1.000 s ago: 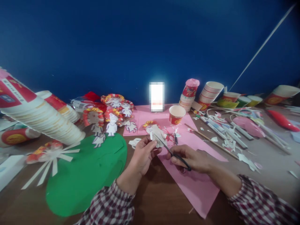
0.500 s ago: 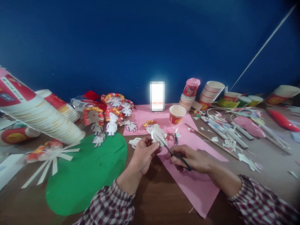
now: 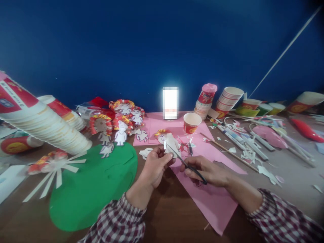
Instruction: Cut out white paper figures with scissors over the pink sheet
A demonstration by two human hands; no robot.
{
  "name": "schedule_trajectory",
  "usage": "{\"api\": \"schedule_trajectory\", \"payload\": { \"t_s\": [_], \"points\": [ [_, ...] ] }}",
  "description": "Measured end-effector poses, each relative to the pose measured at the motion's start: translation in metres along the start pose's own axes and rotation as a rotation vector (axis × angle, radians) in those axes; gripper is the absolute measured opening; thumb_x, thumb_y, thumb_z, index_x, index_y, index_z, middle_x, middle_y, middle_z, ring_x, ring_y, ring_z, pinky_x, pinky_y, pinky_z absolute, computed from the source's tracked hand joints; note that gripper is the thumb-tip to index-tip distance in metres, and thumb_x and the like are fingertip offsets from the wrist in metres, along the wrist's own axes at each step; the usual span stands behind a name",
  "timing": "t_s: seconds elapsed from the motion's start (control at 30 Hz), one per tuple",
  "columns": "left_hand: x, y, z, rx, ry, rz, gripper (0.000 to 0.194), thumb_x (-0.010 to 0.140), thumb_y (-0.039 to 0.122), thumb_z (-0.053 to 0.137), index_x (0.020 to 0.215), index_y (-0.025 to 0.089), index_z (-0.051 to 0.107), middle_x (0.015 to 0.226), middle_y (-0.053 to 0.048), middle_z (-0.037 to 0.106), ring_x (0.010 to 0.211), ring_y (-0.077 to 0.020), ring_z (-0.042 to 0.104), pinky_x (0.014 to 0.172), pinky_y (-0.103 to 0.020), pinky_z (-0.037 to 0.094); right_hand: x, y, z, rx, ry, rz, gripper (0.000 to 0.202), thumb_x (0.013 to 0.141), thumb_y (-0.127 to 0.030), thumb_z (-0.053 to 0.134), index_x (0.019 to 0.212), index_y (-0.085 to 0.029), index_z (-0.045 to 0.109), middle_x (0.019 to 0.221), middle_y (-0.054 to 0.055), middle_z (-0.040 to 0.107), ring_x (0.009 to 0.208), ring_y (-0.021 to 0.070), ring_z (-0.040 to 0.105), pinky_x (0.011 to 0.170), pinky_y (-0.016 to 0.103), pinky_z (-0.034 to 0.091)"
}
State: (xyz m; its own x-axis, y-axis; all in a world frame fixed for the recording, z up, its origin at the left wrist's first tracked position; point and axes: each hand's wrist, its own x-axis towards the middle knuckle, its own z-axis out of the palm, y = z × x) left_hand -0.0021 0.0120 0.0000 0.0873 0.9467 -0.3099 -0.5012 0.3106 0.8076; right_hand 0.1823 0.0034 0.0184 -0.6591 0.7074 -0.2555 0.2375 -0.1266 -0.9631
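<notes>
Between its thumb and fingers, my left hand (image 3: 157, 165) pinches a white paper cutout (image 3: 171, 143) near its lower left edge. Black-handled scissors (image 3: 194, 169) are gripped in my right hand (image 3: 209, 171), and their blades lie across the front of the cutout. Just behind the cutout is a small figure with a red-and-yellow frilled head (image 3: 160, 134). Part of another white paper piece (image 3: 145, 154) shows left of my left hand. Pink paper (image 3: 210, 202) lies under and beside my right hand.
A paper cup (image 3: 192, 123) stands behind the hands. Green paper (image 3: 96, 189) and tilted stacked cups (image 3: 58, 130) lie left. More cup stacks (image 3: 230, 101) stand at the back right, near a thin stick (image 3: 230, 153), pens and paper scraps.
</notes>
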Motion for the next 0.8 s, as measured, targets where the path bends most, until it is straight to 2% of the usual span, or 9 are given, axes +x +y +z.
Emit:
{"api": "schedule_trajectory", "payload": {
  "t_s": [0.37, 0.8],
  "points": [
    [-0.0002, 0.0000, -0.0007, 0.002, -0.020, 0.008, 0.025, 0.063, 0.012, 0.072, 0.084, 0.014, 0.058, 0.080, -0.001, 0.060, 0.072, -0.0089, 0.057, 0.068, -0.024, 0.051, 0.0010, 0.0060, 0.0008, -0.047, 0.024, -0.008, 0.028, 0.084, -0.041, 0.054, 0.075, -0.014, 0.049, 0.057, -0.004, 0.046, 0.049, 0.0066, 0.045, 0.044, 0.018, 0.037],
    [-0.0005, -0.0010, 0.0008, -0.052, 0.014, 0.005, 0.029, 0.060, 0.012, 0.074, 0.083, 0.013, 0.058, 0.080, -0.002, 0.061, 0.071, -0.0094, 0.057, 0.067, -0.024, 0.051, 0.0024, 0.0043, 0.0047, -0.093, 0.074, -0.008, 0.030, 0.083, -0.043, 0.055, 0.075, -0.014, 0.050, 0.054, -0.004, 0.046, 0.046, 0.0067, 0.044, 0.042, 0.017, 0.034]
  ]
}}
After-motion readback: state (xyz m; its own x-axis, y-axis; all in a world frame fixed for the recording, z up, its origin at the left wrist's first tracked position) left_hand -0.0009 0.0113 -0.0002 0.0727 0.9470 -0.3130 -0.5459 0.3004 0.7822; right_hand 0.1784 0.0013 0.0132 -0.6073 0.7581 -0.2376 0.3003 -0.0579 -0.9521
